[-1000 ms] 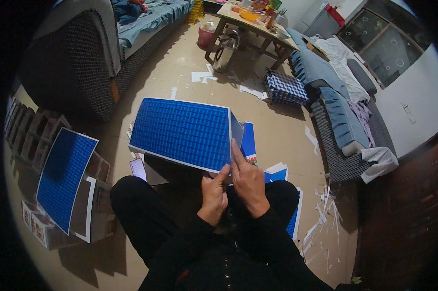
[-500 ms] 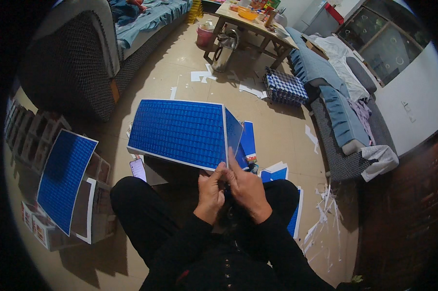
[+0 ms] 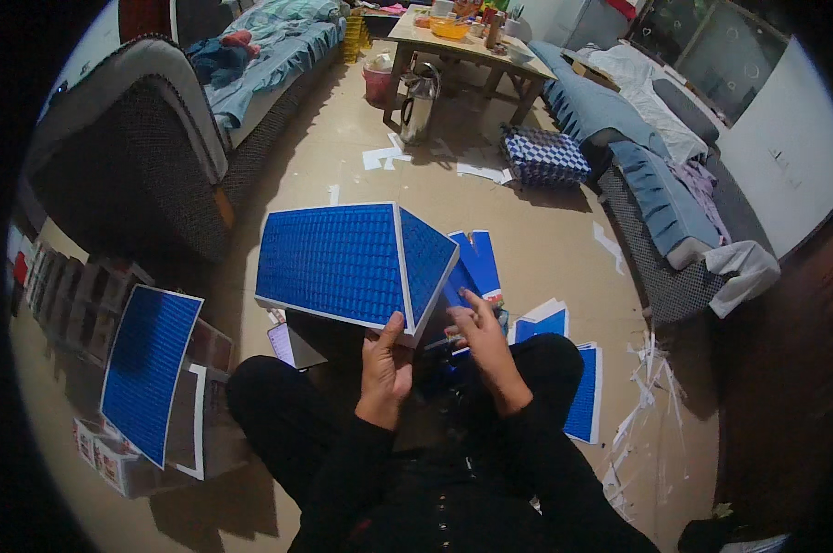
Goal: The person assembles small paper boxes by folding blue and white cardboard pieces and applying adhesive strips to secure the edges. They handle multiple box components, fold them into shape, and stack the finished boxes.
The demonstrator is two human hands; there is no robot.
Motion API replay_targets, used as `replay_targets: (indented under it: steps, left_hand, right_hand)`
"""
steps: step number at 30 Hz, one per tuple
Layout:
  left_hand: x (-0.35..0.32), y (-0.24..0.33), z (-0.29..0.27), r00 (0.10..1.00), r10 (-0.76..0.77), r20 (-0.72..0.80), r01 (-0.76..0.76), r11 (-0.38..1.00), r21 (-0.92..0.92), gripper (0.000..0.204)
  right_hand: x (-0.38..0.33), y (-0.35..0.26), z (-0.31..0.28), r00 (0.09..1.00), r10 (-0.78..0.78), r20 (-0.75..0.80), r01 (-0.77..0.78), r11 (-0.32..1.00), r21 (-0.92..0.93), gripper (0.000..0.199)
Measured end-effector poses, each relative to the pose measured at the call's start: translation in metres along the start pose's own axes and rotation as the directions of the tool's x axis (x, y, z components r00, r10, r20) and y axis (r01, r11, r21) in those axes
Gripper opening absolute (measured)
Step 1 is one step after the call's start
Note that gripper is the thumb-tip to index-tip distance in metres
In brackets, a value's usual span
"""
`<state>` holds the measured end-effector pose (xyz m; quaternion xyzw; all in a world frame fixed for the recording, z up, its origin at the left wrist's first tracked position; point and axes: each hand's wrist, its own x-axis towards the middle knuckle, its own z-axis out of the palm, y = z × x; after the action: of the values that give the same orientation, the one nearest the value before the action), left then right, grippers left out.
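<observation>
Grey-sided bed (image 3: 121,175): the bulkiest thing I see, at ten o'clock from the person's hands, blue cover on top.
Long couch (image 3: 679,207): between one and two o'clock, draped in blue and white cloth.
Wooden table (image 3: 412,35): far off at twelve, crowded with bowls and bottles.
Blue tile-patterned shell (image 3: 329,263): in front of the person's lap, two angled faces meeting at a white-edged fold; its broad face lies at eleven o'clock from the left hand and ten from the right.
Loose blue panel (image 3: 153,373): at nine o'clock, tilted against pale boxes.
Checked box (image 3: 543,157): on the floor at one o'clock.
Left hand (image 3: 386,373): gripping the shell's near edge, thumb on top by the foot of the fold, fingers underneath.
Right hand (image 3: 485,350): partly open, fingers loosely bent, just beside the shell's right-hand face; whether a fingertip touches it, I cannot tell.
Phone (image 3: 281,343): by the left knee, between nine and ten from the left hand.
Paper strips (image 3: 645,378): strewn around three o'clock.
</observation>
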<state>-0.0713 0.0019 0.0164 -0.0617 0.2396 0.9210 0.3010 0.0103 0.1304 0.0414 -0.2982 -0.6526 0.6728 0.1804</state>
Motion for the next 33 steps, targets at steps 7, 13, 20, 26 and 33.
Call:
replay_targets:
  steps: [7, 13, 20, 26, 33]
  left_hand:
    - [-0.014, 0.014, -0.011, 0.998, -0.046, 0.051, 0.045, 0.999, 0.004, 0.033]
    - [-0.014, 0.027, -0.054, 0.988, -0.147, 0.038, 0.146, 0.989, 0.034, 0.035]
    - [-0.023, 0.045, -0.013, 0.952, -0.124, 0.281, 0.030, 0.947, 0.320, 0.047]
    - [-0.005, 0.021, -0.015, 0.929, -0.155, 0.337, -0.201, 0.552, 0.809, 0.040]
    - [-0.034, 0.015, -0.098, 0.973, -0.108, 0.205, -0.184, 0.182, 0.966, 0.034]
  right_hand:
    - [0.039, 0.019, 0.033, 0.931, 0.111, 0.347, -0.312, 0.734, 0.603, 0.049]
    - [0.033, -0.005, 0.054, 0.925, 0.040, 0.377, -0.306, 0.666, 0.680, 0.050]
    - [-0.004, -0.094, 0.051, 0.853, -0.382, 0.356, 0.254, 0.899, 0.357, 0.057]
    - [-0.024, -0.124, 0.041, 0.354, -0.691, 0.630, 0.925, 0.360, -0.124, 0.044]
    - [-0.009, -0.042, 0.040, 0.363, -0.450, 0.816, 0.908, -0.028, -0.419, 0.028]
